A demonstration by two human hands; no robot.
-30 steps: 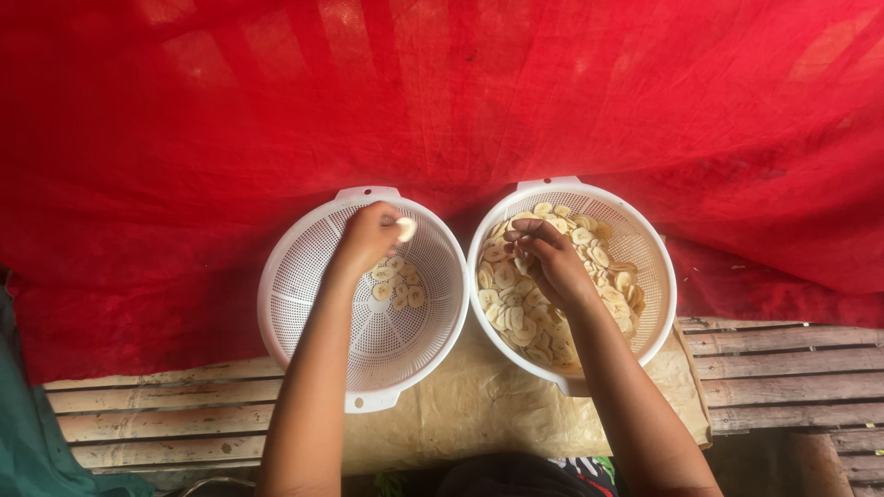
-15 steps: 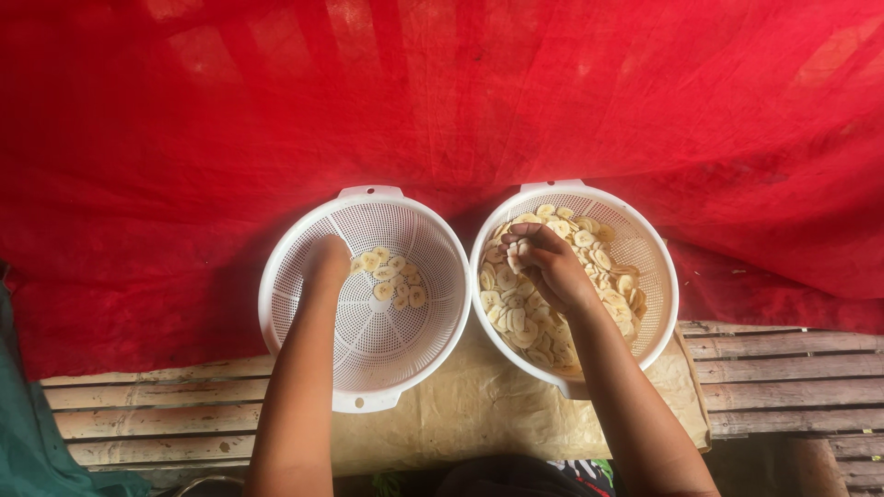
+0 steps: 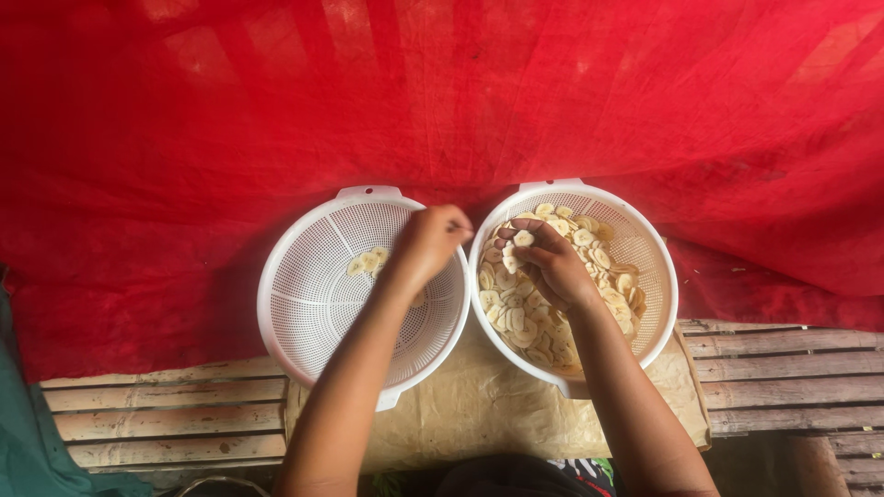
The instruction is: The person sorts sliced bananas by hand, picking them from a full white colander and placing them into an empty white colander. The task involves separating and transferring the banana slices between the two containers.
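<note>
- Sorting appears underway: the right hand [image 3: 552,267] lies in the right colander [image 3: 658,276], fingers pinching a pale banana slice [image 3: 523,238] at 11 o'clock of its heaped pile.
- The left hand [image 3: 425,247] hovers at 3 o'clock of the left colander [image 3: 276,304], fingers clenched; what they hold, I cannot tell.
- Few slices [image 3: 368,262] lie there.
- Both are white perforated plastic on brown paper [image 3: 479,405] over a slatted wooden bench [image 3: 166,414]; red mesh [image 3: 442,92] lies behind.
- Next likely calls for a gentle carry leftward.

Red netting, wooden slats and brown paper

A red mesh cloth [image 3: 442,101] drapes across the whole upper view, over weathered wooden slats [image 3: 157,419] running left to right. Crumpled brown paper [image 3: 497,405] lies on the slats; a teal cloth [image 3: 23,433] shows at the left edge.
</note>
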